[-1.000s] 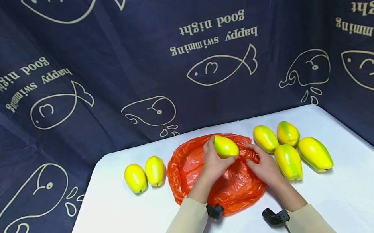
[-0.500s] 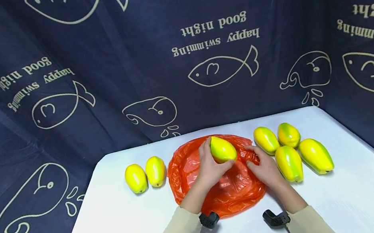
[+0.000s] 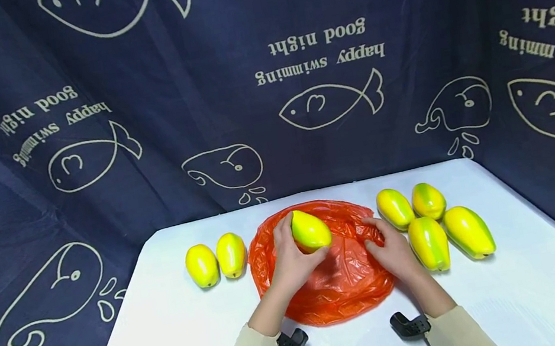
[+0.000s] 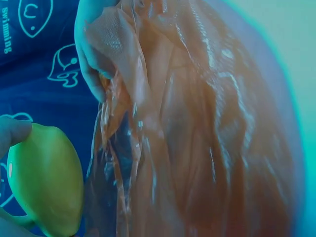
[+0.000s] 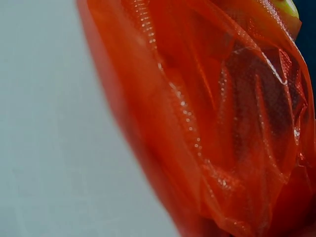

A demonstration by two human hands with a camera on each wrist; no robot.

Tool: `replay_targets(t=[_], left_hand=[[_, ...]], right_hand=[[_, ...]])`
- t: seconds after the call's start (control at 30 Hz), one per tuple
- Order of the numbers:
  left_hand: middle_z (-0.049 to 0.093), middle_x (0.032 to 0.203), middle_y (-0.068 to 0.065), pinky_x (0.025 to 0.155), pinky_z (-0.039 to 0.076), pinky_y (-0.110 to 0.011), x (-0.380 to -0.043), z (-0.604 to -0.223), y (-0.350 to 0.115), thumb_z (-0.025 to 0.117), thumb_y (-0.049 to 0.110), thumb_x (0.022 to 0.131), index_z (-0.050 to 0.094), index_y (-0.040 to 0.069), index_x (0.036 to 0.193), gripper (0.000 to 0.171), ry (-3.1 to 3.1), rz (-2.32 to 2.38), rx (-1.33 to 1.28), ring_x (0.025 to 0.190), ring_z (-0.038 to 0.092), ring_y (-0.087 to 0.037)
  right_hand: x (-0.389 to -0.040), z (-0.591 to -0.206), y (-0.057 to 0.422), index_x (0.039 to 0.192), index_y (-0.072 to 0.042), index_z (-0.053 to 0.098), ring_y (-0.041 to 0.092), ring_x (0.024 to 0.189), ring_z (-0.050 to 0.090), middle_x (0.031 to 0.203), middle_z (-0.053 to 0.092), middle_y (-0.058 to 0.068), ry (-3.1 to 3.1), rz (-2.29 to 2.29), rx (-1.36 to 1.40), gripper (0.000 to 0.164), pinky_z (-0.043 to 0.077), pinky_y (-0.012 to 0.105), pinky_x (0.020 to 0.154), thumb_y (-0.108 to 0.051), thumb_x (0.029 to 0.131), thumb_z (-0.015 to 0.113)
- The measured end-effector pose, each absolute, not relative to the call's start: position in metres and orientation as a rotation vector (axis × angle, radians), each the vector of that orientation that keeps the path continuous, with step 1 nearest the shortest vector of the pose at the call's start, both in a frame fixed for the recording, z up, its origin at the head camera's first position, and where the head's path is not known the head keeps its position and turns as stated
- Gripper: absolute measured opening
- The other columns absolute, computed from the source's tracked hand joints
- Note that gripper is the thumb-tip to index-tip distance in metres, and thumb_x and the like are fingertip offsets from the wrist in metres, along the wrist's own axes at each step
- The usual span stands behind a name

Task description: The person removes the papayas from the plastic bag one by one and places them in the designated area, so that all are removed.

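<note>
A yellow-green papaya (image 3: 311,230) is in my left hand (image 3: 292,261), fingers on its far left side and thumb at its near end. It is over the left part of an open red plastic bag (image 3: 349,273). My right hand (image 3: 392,248) grips the bag's right rim. In the left wrist view the papaya (image 4: 47,180) hangs beside the bag (image 4: 192,143), while right-hand fingers (image 4: 91,54) hold the film at the top. Mostly red film (image 5: 197,123) fills the right wrist view, hiding the right hand's grip there.
Two papayas (image 3: 232,255) stand side by side left of the bag. Several more papayas (image 3: 429,242) are grouped close to the right hand. All rest on a white table (image 3: 156,334), with a dark blue fish-print cloth (image 3: 225,109) behind it.
My left hand has carried the papaya leftward, from near the right hand to above the bag's left part. The right hand stays at the bag's rim.
</note>
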State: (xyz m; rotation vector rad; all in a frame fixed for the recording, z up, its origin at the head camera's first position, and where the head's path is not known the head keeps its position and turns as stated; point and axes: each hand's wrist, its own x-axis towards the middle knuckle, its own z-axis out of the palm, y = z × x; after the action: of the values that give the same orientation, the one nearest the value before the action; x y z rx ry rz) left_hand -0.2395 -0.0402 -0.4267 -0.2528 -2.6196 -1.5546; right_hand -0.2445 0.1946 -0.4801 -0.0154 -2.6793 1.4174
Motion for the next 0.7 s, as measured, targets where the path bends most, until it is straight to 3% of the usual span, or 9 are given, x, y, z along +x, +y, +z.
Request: replay_targets(t=[0.7], left_hand=[[0.019,0.16,-0.002,0.113,0.042,-0.056,-0.215,-0.426,-0.099,0.084,0.022,0.075,0.019,0.024,0.157,0.104,-2.502,-1.471,-0.102,0.143,0.03,-0.028]], right_hand=[[-0.244,-0.482,0.192,0.146,-0.018,0.046,0.038,0.132,0.049,0.149,0.05,0.016,-2.704,1.369,-0.031,0.051,0.041,0.063,0.11,-0.017,0.096,0.056]])
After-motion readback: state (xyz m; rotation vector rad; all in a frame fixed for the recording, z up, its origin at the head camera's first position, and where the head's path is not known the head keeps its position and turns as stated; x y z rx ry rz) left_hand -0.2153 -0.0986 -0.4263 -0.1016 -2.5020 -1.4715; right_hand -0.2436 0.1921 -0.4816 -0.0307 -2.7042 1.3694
